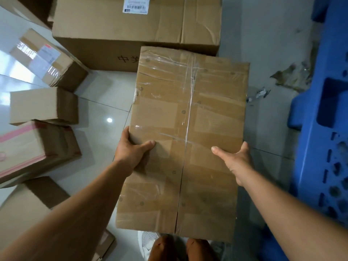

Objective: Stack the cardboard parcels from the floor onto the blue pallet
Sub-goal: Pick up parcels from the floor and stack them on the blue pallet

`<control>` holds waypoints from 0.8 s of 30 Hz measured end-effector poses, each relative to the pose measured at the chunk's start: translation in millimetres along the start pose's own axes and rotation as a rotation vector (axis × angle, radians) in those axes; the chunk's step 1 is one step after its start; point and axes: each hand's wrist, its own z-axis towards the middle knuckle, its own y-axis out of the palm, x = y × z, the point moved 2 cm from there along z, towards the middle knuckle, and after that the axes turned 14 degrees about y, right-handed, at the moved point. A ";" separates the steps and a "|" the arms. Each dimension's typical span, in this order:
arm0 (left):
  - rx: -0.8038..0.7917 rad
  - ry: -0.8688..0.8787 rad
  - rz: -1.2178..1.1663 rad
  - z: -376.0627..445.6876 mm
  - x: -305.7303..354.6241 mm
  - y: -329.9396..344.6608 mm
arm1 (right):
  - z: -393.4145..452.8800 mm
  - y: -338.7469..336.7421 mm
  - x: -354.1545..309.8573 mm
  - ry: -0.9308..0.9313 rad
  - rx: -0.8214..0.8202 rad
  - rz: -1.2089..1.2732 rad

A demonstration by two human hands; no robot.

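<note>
A long taped cardboard parcel [188, 140] fills the middle of the head view, held above the floor between both hands. My left hand [131, 151] grips its left edge with the thumb on top. My right hand [235, 161] presses its right edge, thumb across the top. The blue pallet [323, 117] lies on the floor at the right, just beyond the parcel's right side. Its top is bare where visible.
A big cardboard box [131, 31] stands on the floor behind the held parcel. Several smaller parcels, among them one with pink tape [37, 147], lie at the left. Torn paper scraps [290, 76] litter the grey floor by the pallet. My knees show below the parcel.
</note>
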 end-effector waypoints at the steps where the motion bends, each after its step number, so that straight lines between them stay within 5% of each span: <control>1: -0.013 0.005 0.008 -5.8 7.4 -1.1 | -6.5 -6.5 1.7 -0.001 -0.002 0.015; 24: -0.154 0.124 0.034 -117.6 205.1 27.9 | -149.8 -213.8 -13.6 0.005 0.043 0.204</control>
